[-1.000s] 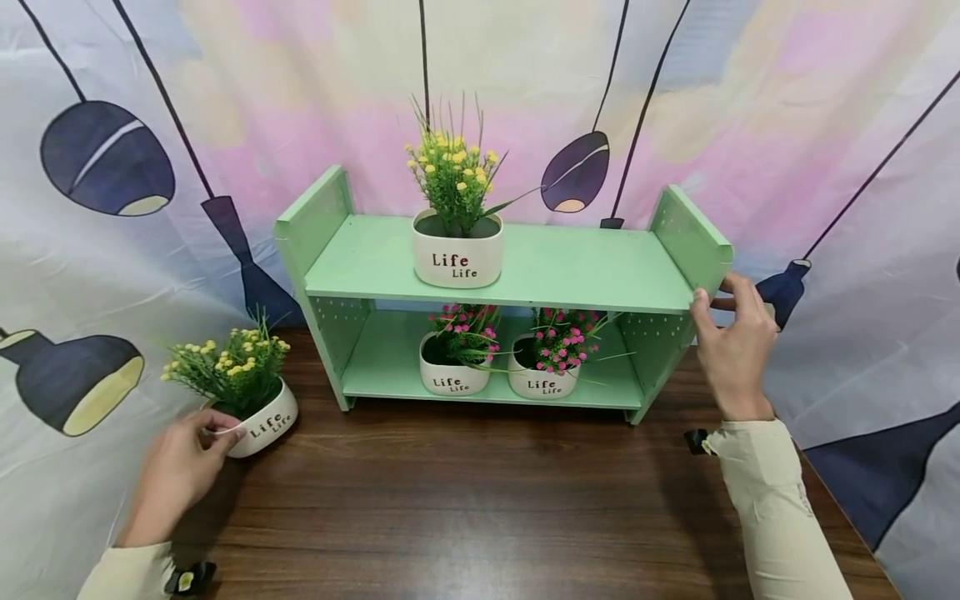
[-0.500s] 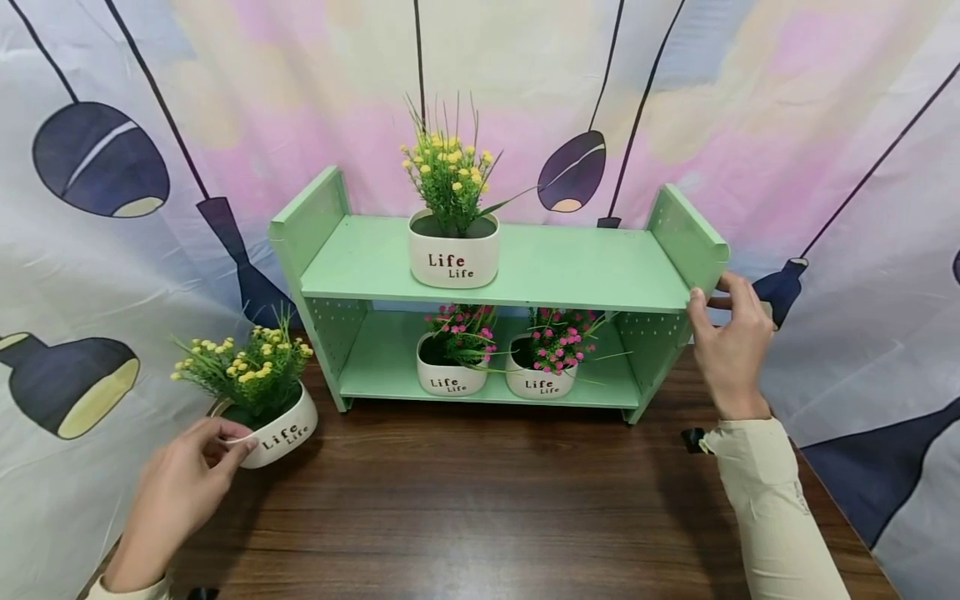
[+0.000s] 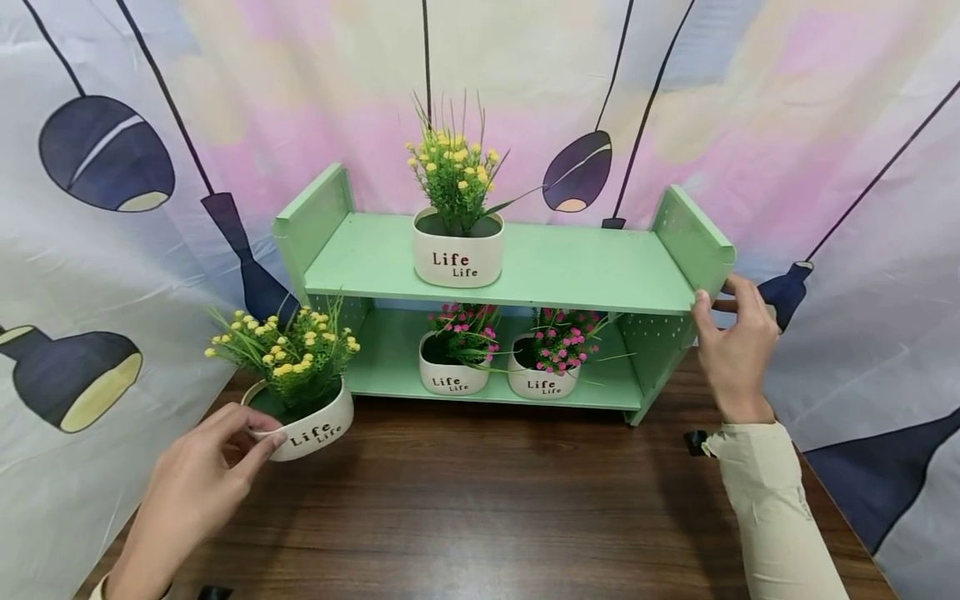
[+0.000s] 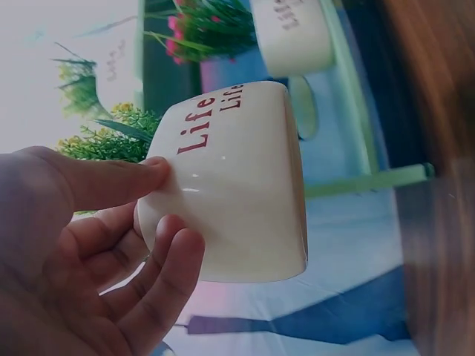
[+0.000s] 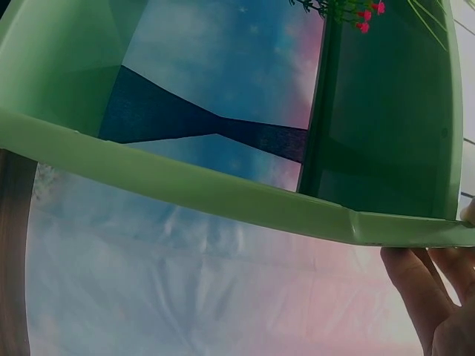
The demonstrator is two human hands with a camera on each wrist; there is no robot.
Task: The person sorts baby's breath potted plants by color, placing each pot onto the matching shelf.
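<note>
With thumb and fingers, my left hand (image 3: 198,479) pinches the left rim of a white flowerpot (image 3: 322,429) marked "Life". Yellow flowers (image 3: 292,346) fill this pot, which hangs slightly tilted above the table, in front of the left end of a green two-tier shelf (image 3: 592,258). In the left wrist view, the thumb lies on the lettered side of the white flowerpot (image 4: 230,185). At the shelf's right side panel (image 3: 693,237), my right hand (image 3: 738,354) grips the edge, thumb in front and fingers outside. The right wrist view shows fingertips (image 5: 404,267) against the panel's outer face.
Another white pot with yellow flowers (image 3: 457,258) stands on the upper shelf, left of centre. Two white pots with pink flowers, a left one (image 3: 453,379) and a right one (image 3: 543,381), stand on the lower shelf. A patterned curtain (image 3: 525,50) hangs behind the brown table (image 3: 480,500).
The left hand has carried the yellow-flowered flowerpot to the right, from beside the shelf to in front of its left end. The right hand has stayed on the side panel.
</note>
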